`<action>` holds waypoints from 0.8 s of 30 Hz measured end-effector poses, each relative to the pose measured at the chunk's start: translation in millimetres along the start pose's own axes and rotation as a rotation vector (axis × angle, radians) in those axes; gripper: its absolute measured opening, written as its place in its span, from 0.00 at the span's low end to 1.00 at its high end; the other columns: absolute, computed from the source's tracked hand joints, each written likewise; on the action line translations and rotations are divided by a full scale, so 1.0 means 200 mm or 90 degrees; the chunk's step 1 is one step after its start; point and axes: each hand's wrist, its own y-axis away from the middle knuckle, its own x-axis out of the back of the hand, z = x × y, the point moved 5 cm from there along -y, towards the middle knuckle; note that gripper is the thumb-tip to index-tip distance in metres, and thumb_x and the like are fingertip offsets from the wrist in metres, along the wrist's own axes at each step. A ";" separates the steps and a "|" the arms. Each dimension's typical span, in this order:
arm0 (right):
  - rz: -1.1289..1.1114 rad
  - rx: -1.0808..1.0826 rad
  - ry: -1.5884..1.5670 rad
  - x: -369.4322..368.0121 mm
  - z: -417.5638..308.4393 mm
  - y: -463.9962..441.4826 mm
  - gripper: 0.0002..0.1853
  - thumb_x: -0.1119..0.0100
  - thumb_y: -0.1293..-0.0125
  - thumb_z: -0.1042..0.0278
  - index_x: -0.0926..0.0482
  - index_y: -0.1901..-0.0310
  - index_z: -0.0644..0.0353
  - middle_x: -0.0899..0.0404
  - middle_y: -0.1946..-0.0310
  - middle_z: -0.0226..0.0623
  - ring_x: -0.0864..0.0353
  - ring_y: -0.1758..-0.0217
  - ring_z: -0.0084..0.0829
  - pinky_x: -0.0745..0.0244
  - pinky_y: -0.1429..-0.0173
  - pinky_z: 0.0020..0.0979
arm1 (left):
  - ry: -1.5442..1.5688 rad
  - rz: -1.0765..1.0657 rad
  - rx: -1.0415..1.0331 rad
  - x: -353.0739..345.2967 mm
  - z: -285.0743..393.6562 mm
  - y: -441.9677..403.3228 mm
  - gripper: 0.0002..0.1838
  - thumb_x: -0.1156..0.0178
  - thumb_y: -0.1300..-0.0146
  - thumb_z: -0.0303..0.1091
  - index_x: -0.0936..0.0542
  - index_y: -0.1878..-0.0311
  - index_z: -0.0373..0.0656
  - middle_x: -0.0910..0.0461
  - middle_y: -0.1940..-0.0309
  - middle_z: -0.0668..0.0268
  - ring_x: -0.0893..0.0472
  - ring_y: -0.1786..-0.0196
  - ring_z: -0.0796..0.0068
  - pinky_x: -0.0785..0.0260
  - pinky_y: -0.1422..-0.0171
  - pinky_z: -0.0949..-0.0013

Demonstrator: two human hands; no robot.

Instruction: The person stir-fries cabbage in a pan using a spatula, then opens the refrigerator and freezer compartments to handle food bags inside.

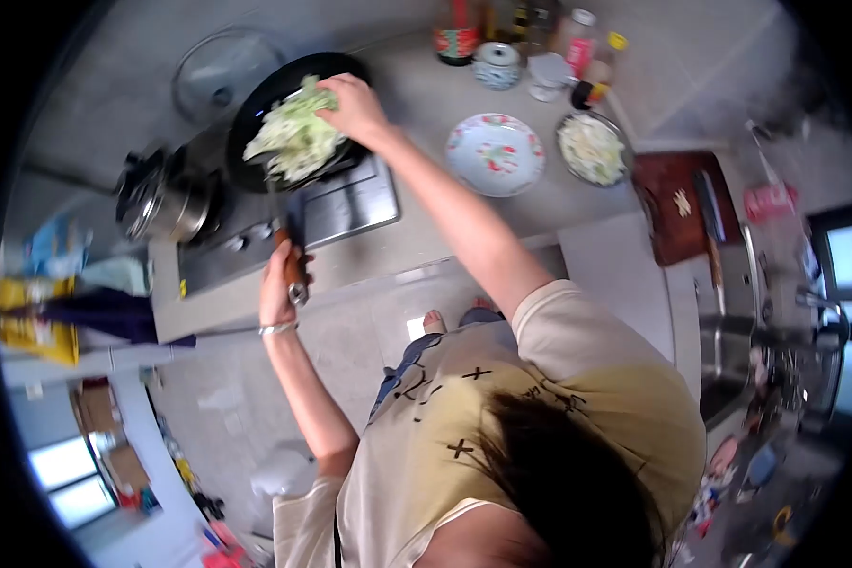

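Note:
A black wok (pixel 246 123) sits on the stove (pixel 350 204), with chopped pale green cabbage (pixel 298 137) heaped in it. My right hand (pixel 353 109) is over the wok's right side, its fingers closed on some of the cabbage. Below the wok, my left hand (pixel 279 284) is wrapped round a wooden handle (pixel 293 270). A metal shaft runs from this handle up to the wok's lower edge; its far end is hidden by the cabbage.
Right of the wok are a flowered plate (pixel 495 185), a bowl of cut cabbage (pixel 592 149), and a cutting board (pixel 667 237) with a knife (pixel 708 213). Jars and bottles (pixel 497 64) stand behind. A steel pot (pixel 175 208) and a glass lid (pixel 220 76) are at the left.

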 end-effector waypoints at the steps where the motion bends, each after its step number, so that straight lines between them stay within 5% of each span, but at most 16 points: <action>1: 0.056 -0.013 -0.075 0.14 0.01 0.07 0.17 0.34 0.51 0.67 0.21 0.58 0.59 0.23 0.57 0.41 0.22 0.54 0.37 0.26 0.50 0.32 | 0.004 -0.003 -0.005 -0.01 0.00 0.01 0.18 0.43 0.40 0.46 0.26 0.64 0.38 0.25 0.70 0.64 0.22 0.68 0.73 0.31 0.74 0.72; 3: 0.192 0.001 -0.090 0.48 0.05 0.31 0.08 0.40 0.46 0.75 0.20 0.63 0.61 0.22 0.60 0.38 0.20 0.60 0.31 0.23 0.59 0.26 | 0.004 -0.006 0.004 0.00 -0.03 0.03 0.18 0.43 0.40 0.46 0.27 0.64 0.37 0.25 0.70 0.64 0.22 0.67 0.73 0.30 0.74 0.72; 5: 0.308 -0.243 -0.066 0.86 0.27 0.69 0.12 0.43 0.49 0.82 0.22 0.61 0.59 0.24 0.63 0.36 0.23 0.62 0.30 0.27 0.58 0.28 | -0.011 -0.027 0.026 0.01 -0.04 0.03 0.17 0.43 0.40 0.45 0.27 0.64 0.37 0.26 0.70 0.64 0.22 0.66 0.72 0.30 0.74 0.72; 6: 0.387 -0.347 0.000 1.08 0.34 0.86 0.11 0.42 0.46 0.79 0.23 0.59 0.60 0.25 0.64 0.37 0.24 0.62 0.30 0.27 0.58 0.29 | -0.010 -0.028 0.022 0.02 -0.05 0.02 0.17 0.43 0.40 0.45 0.27 0.64 0.37 0.26 0.70 0.65 0.22 0.65 0.72 0.30 0.74 0.71; 8: 0.572 -0.316 0.320 1.48 0.59 1.18 0.08 0.44 0.41 0.71 0.24 0.61 0.64 0.26 0.66 0.38 0.26 0.63 0.36 0.29 0.58 0.34 | 0.008 -0.021 0.008 0.01 -0.05 0.01 0.17 0.43 0.40 0.45 0.26 0.65 0.38 0.26 0.70 0.66 0.22 0.64 0.71 0.30 0.74 0.71; 10: 0.605 -0.326 0.509 1.77 0.68 1.35 0.11 0.45 0.38 0.65 0.25 0.64 0.66 0.25 0.68 0.41 0.25 0.62 0.39 0.30 0.56 0.36 | -0.008 -0.036 0.011 0.02 -0.04 -0.01 0.18 0.44 0.40 0.47 0.28 0.61 0.39 0.25 0.68 0.65 0.22 0.64 0.71 0.28 0.73 0.72; 13: 0.356 -0.537 0.410 2.00 1.04 1.46 0.13 0.46 0.38 0.62 0.26 0.65 0.67 0.23 0.70 0.42 0.21 0.66 0.38 0.26 0.61 0.33 | -0.010 -0.034 -0.002 -0.01 -0.01 0.00 0.16 0.44 0.40 0.45 0.27 0.64 0.39 0.25 0.69 0.65 0.22 0.63 0.72 0.29 0.73 0.72; 16: 0.218 -0.712 0.026 1.98 1.31 1.47 0.12 0.45 0.39 0.65 0.27 0.63 0.67 0.24 0.70 0.41 0.19 0.70 0.33 0.20 0.68 0.32 | -0.011 -0.046 0.005 -0.02 0.00 0.01 0.16 0.44 0.39 0.45 0.27 0.65 0.39 0.25 0.68 0.65 0.22 0.64 0.73 0.29 0.73 0.72; 17: 0.224 -0.722 -0.038 1.95 1.35 1.46 0.10 0.47 0.40 0.68 0.27 0.62 0.67 0.23 0.69 0.41 0.20 0.76 0.31 0.19 0.74 0.30 | -0.012 -0.034 0.011 -0.02 0.01 0.02 0.16 0.44 0.39 0.45 0.27 0.65 0.39 0.25 0.69 0.65 0.22 0.65 0.73 0.29 0.73 0.72; 21: 0.286 -0.685 -0.234 1.94 1.29 1.42 0.14 0.49 0.42 0.71 0.27 0.56 0.72 0.22 0.66 0.43 0.18 0.71 0.35 0.18 0.72 0.32 | -0.010 -0.006 0.014 -0.01 0.00 0.02 0.16 0.43 0.39 0.44 0.27 0.64 0.38 0.26 0.70 0.66 0.22 0.63 0.71 0.29 0.74 0.71; 24: 0.290 -0.679 -0.203 1.94 1.29 1.41 0.15 0.49 0.42 0.72 0.28 0.55 0.72 0.22 0.64 0.44 0.19 0.69 0.35 0.17 0.70 0.33 | 0.012 -0.023 0.013 0.00 -0.01 0.01 0.16 0.43 0.40 0.44 0.27 0.64 0.38 0.27 0.70 0.66 0.22 0.63 0.70 0.29 0.74 0.71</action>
